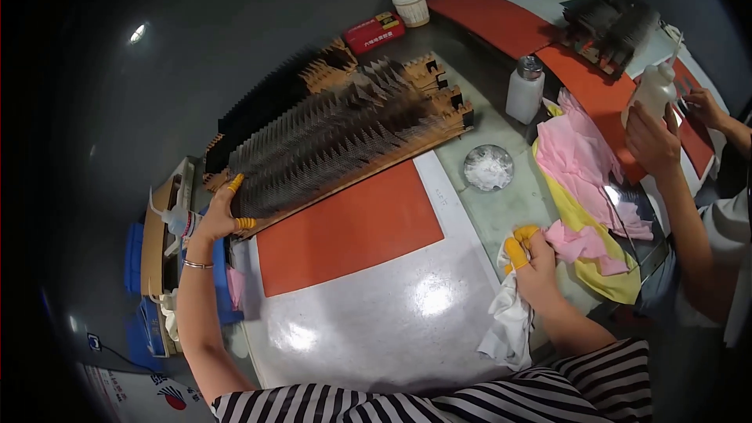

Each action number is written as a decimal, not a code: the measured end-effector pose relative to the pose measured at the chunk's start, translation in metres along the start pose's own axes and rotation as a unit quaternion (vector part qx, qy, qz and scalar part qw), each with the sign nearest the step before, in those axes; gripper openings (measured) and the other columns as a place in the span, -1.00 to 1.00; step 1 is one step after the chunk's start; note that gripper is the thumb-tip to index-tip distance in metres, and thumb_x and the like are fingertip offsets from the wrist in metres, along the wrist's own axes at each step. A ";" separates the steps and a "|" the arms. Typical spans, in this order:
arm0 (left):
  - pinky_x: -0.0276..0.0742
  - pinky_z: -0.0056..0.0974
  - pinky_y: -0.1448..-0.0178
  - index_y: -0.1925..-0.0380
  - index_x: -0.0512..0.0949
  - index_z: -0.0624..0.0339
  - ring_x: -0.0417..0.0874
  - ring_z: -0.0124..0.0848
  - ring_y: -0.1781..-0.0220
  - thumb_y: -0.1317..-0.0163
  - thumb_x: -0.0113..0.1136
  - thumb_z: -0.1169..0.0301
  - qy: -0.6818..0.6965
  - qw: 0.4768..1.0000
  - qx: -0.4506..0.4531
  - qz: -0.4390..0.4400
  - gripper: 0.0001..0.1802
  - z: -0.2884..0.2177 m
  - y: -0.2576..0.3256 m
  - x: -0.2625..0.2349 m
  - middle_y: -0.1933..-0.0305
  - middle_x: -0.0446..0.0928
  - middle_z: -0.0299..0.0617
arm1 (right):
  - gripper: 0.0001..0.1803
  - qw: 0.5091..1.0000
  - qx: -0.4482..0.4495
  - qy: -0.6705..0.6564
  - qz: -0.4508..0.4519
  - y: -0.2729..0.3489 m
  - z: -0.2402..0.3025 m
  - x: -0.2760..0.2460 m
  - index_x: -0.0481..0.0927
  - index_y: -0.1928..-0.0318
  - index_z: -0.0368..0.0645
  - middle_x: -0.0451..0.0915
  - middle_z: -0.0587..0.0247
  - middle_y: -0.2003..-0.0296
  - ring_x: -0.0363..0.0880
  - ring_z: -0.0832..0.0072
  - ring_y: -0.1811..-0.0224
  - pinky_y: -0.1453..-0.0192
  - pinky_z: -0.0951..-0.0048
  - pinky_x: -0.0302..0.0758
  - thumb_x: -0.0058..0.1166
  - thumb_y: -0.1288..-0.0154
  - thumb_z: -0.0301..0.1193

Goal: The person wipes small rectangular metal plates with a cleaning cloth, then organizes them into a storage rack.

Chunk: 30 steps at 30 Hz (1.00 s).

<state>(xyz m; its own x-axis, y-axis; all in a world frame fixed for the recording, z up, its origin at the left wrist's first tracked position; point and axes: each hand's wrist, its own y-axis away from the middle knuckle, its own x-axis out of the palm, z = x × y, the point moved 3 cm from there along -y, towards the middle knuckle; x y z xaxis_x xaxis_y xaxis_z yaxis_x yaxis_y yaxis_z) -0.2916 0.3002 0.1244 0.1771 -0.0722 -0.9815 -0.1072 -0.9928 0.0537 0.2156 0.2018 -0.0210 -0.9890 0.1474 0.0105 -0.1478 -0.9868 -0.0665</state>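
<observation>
My left hand (218, 216), with yellow finger cots, grips the left end of a long slotted rack (337, 141) packed with rows of thin dark sheets. The rack lies slanted at the back of an orange mat (352, 231). A second rack of dark pieces (274, 98) stands close behind it. My right hand (536, 266), its fingers also in yellow cots, is closed on a white cloth (509, 325) that hangs down toward me. A pink cloth (580, 239) lies just beside that hand.
Right of the rack are a round dish of white material (489, 168) and a metal-capped bottle (525, 90). A yellow cloth (599, 278) lies below the pink one. A red box (374, 33) and white tub (410, 6) stand behind. At right, a co-worker's hands (654, 137) hold a bottle.
</observation>
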 end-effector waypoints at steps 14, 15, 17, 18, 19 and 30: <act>0.12 -0.20 -0.35 -0.24 0.16 0.26 0.18 -0.08 -0.32 0.28 0.47 0.24 0.018 0.999 -0.021 -0.041 0.02 0.033 0.018 0.007 -0.26 0.19 0.06 | -0.88 0.993 0.050 -0.102 0.022 0.001 0.002 0.004 0.39 0.20 -0.24 0.40 0.43 0.47 0.29 0.76 0.52 0.48 0.72 0.24 -0.04 -0.30 -0.48; 0.12 -0.20 -0.35 -0.24 0.16 0.26 0.18 -0.08 -0.32 0.28 0.47 0.24 0.022 0.999 -0.023 -0.042 0.02 0.037 0.017 0.011 -0.26 0.19 0.06 | -0.88 0.994 0.049 -0.098 0.024 0.002 0.003 0.002 0.39 0.20 -0.24 0.40 0.43 0.47 0.29 0.76 0.52 0.48 0.72 0.24 -0.04 -0.30 -0.48; 0.11 -0.20 -0.35 -0.25 0.14 0.23 0.17 -0.11 -0.33 0.27 0.47 0.25 0.067 0.994 0.001 -0.085 0.04 0.042 0.017 0.013 -0.27 0.19 0.04 | -0.88 0.995 0.044 -0.085 0.009 0.001 0.008 -0.002 0.39 0.19 -0.22 0.39 0.43 0.47 0.28 0.76 0.53 0.49 0.71 0.24 -0.05 -0.30 -0.47; 0.11 -0.21 -0.35 -0.26 0.12 0.22 0.19 -0.11 -0.31 0.28 0.48 0.28 0.111 0.989 0.002 -0.094 0.05 0.037 0.017 0.014 -0.26 0.21 0.03 | -0.88 0.996 0.043 -0.081 0.011 0.003 0.010 -0.006 0.39 0.19 -0.22 0.39 0.43 0.47 0.28 0.76 0.53 0.49 0.71 0.24 -0.05 -0.30 -0.47; 0.11 -0.21 -0.35 -0.26 0.12 0.22 0.19 -0.11 -0.31 0.28 0.48 0.28 0.112 0.989 -0.016 -0.099 0.05 0.047 0.027 0.016 -0.26 0.21 0.03 | -0.88 0.997 0.041 -0.072 0.003 0.002 0.009 0.001 0.39 0.19 -0.21 0.39 0.43 0.47 0.28 0.76 0.54 0.51 0.70 0.24 -0.05 -0.30 -0.46; 0.08 -0.18 -0.32 -0.31 0.04 0.18 0.22 -0.05 -0.25 0.29 0.46 0.07 0.153 0.972 -0.004 -0.181 0.15 0.067 0.040 0.042 -0.14 0.31 0.06 | -0.90 1.000 -0.017 -0.001 -0.026 -0.004 -0.015 -0.014 0.38 0.19 -0.16 0.32 0.45 0.48 0.29 0.72 0.60 0.62 0.67 0.26 -0.13 -0.36 -0.42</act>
<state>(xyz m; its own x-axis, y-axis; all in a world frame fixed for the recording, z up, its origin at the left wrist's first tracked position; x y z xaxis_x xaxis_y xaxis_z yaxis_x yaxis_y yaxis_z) -0.3543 0.2644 0.0733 0.4841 0.2582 -0.8361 0.0241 -0.9590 -0.2822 0.2295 0.2045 -0.0355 -0.9801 0.1977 0.0158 -0.1983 -0.9751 -0.0995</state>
